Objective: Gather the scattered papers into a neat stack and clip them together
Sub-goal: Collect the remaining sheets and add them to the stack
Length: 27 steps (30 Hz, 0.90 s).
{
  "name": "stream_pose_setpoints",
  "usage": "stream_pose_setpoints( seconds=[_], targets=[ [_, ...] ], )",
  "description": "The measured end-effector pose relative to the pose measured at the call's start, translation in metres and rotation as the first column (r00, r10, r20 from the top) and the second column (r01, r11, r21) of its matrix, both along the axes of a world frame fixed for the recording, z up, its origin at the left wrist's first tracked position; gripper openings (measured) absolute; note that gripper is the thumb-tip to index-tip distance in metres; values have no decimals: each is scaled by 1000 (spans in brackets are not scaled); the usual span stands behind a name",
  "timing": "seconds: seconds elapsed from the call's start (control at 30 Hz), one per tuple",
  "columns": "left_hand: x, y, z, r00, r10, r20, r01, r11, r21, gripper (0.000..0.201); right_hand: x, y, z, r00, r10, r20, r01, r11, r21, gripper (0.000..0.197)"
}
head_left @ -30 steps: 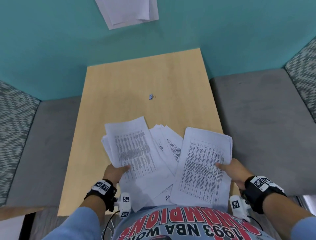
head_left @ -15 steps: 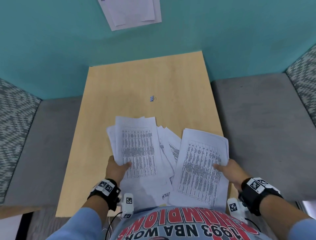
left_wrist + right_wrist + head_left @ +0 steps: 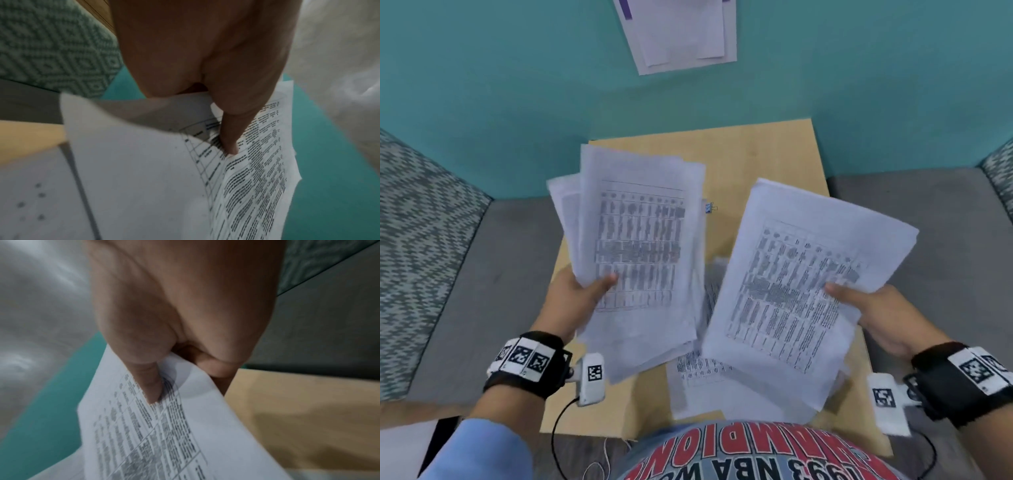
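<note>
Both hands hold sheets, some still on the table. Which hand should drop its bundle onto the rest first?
Right, probably. The right hand holds its sheets almost directly above the loose sheets on the table; the left hand and its bundle sit off to the side.

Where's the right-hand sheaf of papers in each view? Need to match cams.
Head: right-hand sheaf, right of centre, pinched at its right edge by the right hand.
Right wrist: fills the lower centre, thumb on top.
Left wrist: cannot tell; only a pale blur at the right edge.
Shared landmark: the wooden table.
</note>
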<state>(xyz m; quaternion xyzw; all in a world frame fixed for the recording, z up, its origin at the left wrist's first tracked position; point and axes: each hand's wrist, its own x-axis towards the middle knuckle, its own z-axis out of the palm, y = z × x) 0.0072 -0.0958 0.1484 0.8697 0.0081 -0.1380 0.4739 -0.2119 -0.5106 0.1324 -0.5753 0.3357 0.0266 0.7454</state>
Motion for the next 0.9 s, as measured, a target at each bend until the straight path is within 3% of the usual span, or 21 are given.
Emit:
stream_pose_setpoints(
  seconds=[0.1, 0.2, 0.27, 0.4, 0.43, 0.5, 0.57, 0.67, 0.77, 0.9],
  targets=[
    [-9, -20, 0, 978, -161, -129, 136, 973, -186, 35, 33, 26, 23, 994, 42, 98, -45, 999, 29, 33],
    [-19, -35, -3, 907, -329, -262, 233, 912, -338, 51, 57, 51, 21, 991, 68, 118, -70, 997, 18, 43],
    [-25, -40, -7, 862, -394, -318, 254, 880, -401, 54, 64, 64, 16, 990, 61, 124, -73, 993, 94, 49],
    [-28, -43, -10, 834, -378, -403, 199, 886, -418, 35, 67, 78, -1, 995, 32, 95, -48, 983, 177, 65],
    [-28, -43, -7, 817, -354, -455, 151, 893, -423, 39, 68, 81, -1, 995, 30, 98, -44, 988, 146, 60],
    [-24, -37, -6, 780, -300, -549, 61, 910, -411, 72, 72, 85, 2, 995, 13, 101, -21, 997, 76, 57],
    [-20, -35, -7, 820, -329, -468, 106, 891, -441, 93, 77, 89, 11, 992, -49, 112, 46, 999, 23, 65],
    [-22, -40, 1, 927, -298, -229, 184, 891, -416, 64, 81, 93, 31, 976, -74, 203, 68, 997, 37, 72],
    [-23, -43, 9, 961, -246, -124, 151, 846, -512, 44, 72, 100, 55, 962, 16, 274, -35, 997, 65, 55],
    [-28, -40, -12, 966, -240, -95, 163, 854, -493, 46, 54, 120, 56, 963, 146, 228, -74, 952, -296, 31]
  ],
)
